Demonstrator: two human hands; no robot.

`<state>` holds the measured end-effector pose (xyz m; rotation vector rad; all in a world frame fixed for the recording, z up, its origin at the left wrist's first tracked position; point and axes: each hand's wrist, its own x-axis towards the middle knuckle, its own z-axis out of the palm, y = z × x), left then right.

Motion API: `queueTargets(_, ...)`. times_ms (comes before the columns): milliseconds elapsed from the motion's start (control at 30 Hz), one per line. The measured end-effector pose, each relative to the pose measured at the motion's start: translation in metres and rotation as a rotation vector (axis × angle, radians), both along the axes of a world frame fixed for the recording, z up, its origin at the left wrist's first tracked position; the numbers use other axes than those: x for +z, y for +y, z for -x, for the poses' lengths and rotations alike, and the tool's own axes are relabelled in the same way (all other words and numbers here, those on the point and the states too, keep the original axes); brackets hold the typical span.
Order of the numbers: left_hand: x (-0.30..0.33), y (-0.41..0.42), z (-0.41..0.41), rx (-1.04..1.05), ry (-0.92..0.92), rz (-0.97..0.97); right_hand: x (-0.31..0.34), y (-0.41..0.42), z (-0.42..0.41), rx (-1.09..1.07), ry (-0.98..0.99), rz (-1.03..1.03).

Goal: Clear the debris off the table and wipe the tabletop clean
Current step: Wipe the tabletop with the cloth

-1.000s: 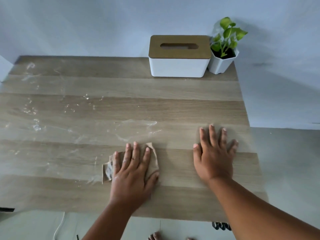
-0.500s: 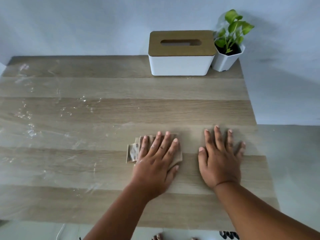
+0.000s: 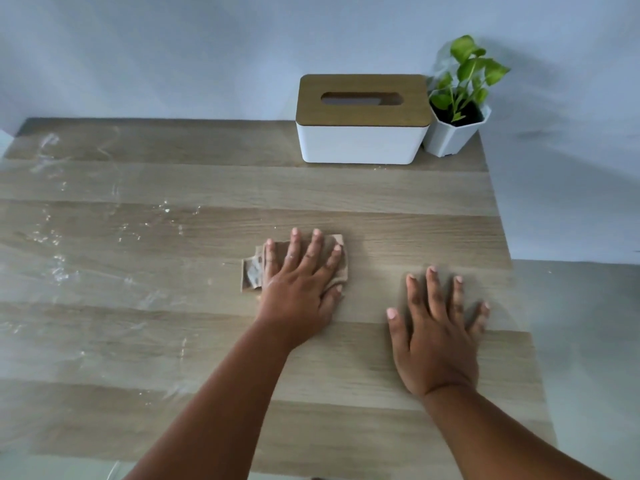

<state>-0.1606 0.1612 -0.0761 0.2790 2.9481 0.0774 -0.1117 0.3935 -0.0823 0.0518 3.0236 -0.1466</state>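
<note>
Left hand [image 3: 300, 282]: lies flat on the cloth [image 3: 254, 271] at mid-frame — fingers [image 3: 313, 249] straight and a little spread, pressing the cloth to the desk [image 3: 346, 199]; the thumb lies at the cloth's right edge.
Right hand [image 3: 437, 336]: palm down on bare desk, lower right of centre; fingers [image 3: 433, 289] straight and fanned wide — holding nothing.
Cloth: tan, folded, mostly under the left hand; its left part and upper right corner stick out past the fingers.
Debris [image 3: 55, 237]: whitish smears and specks over the left half of the desk, from the upper left corner down to the lower left.
Desk: pale wood in wide bands; the part around the right hand shows no smears.
Box [image 3: 362, 133]: white tissue box with a wooden slotted lid, at the back edge, upper right of centre.
Plant [image 3: 453, 126]: small green plant in a white pot, just beside the box on its right, at the desk's upper right corner.
</note>
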Motion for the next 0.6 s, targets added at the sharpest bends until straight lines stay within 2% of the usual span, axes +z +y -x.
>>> queueTargets(100, -0.002, 0.000, -0.029, -0.062, 0.024, 0.008, 0.002, 0.000, 0.000, -0.006, -0.016, -0.005)
queueTargets(233, -0.001, -0.032, -0.052, 0.105, -0.013, -0.007, 0.002, 0.001, 0.000, 0.004, -0.027, -0.001)
queueTargets(367, 0.004, -0.055, -0.010, 0.355, -0.039, -0.003, 0.001, 0.001, 0.000, 0.009, -0.029, -0.006)
queueTargets(433, 0.004, -0.057, 0.024, 0.411, -0.025, -0.003, 0.001, 0.001, 0.000, 0.010, -0.026, -0.006)
queueTargets(600, 0.002, -0.039, 0.078, 0.290, -0.030, 0.025, 0.001, 0.002, 0.000, 0.007, -0.045, -0.011)
